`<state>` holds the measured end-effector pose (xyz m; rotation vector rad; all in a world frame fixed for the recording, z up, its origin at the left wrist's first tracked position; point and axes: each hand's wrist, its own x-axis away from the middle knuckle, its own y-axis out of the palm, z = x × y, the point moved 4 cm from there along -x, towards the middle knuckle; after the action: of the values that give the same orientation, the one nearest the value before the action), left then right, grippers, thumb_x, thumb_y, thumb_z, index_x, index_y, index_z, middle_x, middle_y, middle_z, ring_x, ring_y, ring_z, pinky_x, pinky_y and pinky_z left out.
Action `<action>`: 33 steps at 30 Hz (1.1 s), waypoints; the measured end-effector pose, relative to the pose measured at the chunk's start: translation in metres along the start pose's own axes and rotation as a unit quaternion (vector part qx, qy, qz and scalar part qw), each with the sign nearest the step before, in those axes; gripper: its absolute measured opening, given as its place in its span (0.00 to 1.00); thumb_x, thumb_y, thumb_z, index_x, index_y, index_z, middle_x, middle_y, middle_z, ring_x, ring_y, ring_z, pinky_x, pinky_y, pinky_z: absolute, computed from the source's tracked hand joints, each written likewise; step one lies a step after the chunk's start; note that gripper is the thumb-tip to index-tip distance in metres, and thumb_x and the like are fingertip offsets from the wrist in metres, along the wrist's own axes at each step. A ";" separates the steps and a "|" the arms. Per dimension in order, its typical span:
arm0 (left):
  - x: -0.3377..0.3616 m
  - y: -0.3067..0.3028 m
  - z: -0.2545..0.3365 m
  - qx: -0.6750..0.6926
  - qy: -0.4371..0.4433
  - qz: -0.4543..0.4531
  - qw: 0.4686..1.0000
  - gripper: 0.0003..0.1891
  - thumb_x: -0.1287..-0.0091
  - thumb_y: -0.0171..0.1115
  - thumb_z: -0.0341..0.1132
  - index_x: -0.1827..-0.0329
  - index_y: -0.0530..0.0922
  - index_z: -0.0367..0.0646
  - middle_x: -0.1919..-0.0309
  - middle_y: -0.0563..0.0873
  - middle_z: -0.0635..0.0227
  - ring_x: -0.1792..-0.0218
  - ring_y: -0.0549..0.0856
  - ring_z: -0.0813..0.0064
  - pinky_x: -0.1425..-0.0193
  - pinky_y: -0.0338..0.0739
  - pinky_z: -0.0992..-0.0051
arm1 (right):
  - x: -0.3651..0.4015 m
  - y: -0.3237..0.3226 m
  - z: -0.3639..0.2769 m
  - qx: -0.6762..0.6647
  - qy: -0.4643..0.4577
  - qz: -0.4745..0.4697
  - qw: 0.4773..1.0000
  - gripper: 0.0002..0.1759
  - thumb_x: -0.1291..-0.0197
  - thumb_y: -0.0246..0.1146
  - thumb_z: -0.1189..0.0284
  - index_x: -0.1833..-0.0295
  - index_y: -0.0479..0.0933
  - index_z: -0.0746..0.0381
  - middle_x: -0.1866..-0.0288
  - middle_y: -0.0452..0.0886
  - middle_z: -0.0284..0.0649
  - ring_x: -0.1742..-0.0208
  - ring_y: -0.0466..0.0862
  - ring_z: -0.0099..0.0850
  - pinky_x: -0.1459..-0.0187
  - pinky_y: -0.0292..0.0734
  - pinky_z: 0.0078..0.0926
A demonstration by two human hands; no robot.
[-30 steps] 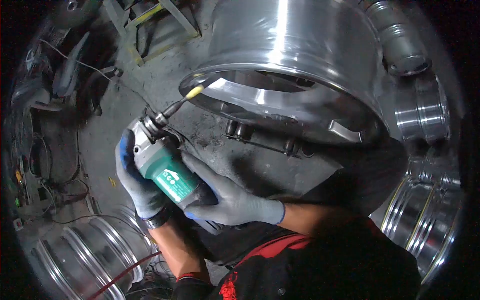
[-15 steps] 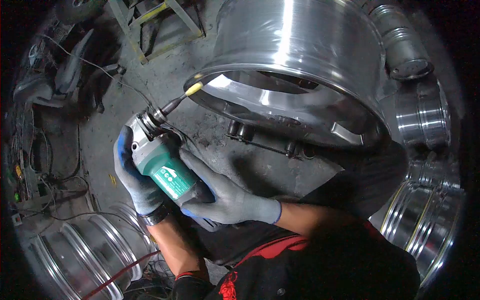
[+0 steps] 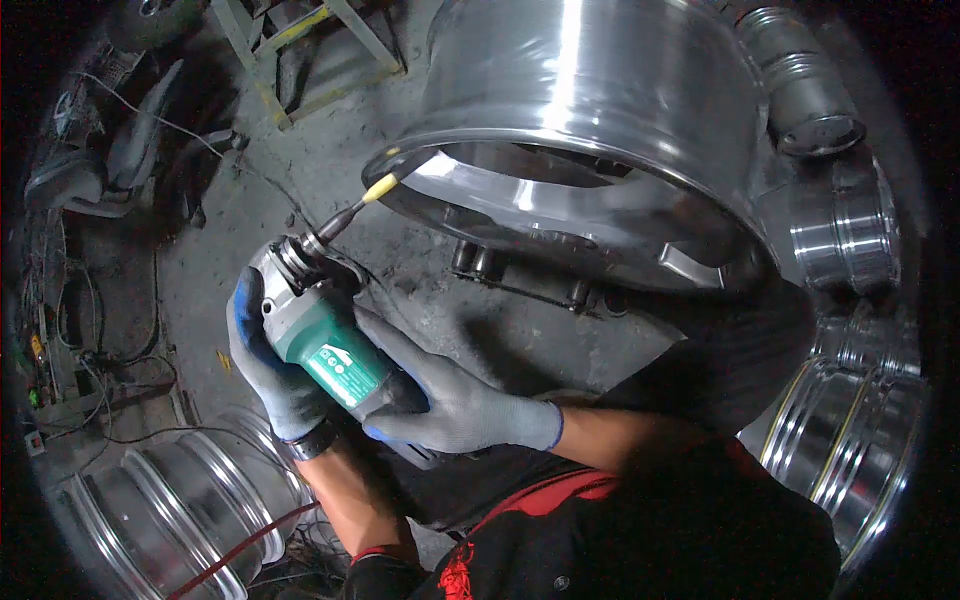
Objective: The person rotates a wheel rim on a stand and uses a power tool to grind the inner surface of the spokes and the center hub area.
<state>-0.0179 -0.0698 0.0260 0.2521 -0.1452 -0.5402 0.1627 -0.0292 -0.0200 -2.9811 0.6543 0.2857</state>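
Note:
A green and silver power grinder [image 3: 335, 362] is held in both gloved hands, pointing up and to the right. My left hand [image 3: 268, 355] wraps round its left side near the metal head. My right hand [image 3: 450, 400] grips the dark rear body from the right. From the head extends a shaft with a yellow tip [image 3: 380, 187], which is at the left part of the rim of a large shiny metal wheel [image 3: 600, 90]. Whether the tip touches the rim I cannot tell.
Metal wheels lie at the lower left [image 3: 180, 500], the lower right [image 3: 840, 450] and the right [image 3: 845, 235]. A metal stand [image 3: 330, 95] is at the top left. Cables and dark parts lie along the left. Rollers [image 3: 485, 262] sit under the large wheel.
The grinder's head and yellow tip have shifted slightly left, and the tip sits a little lower in view. Both hands keep their hold.

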 end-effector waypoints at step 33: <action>0.007 0.018 -0.007 0.071 -0.091 -0.044 0.992 0.25 0.19 0.52 0.51 0.43 0.83 0.35 0.63 0.90 0.55 0.67 0.90 0.62 0.62 0.88 0.66 | 0.006 -0.008 0.004 -0.054 0.003 0.005 0.999 0.58 0.34 0.74 0.66 0.10 0.43 0.68 0.12 0.53 0.67 0.09 0.51 0.54 0.12 0.46 0.46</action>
<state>-0.0015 -0.0569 0.0249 0.3479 -0.3524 -0.6421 0.1709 -0.0239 -0.0248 -3.0824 0.6765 0.3243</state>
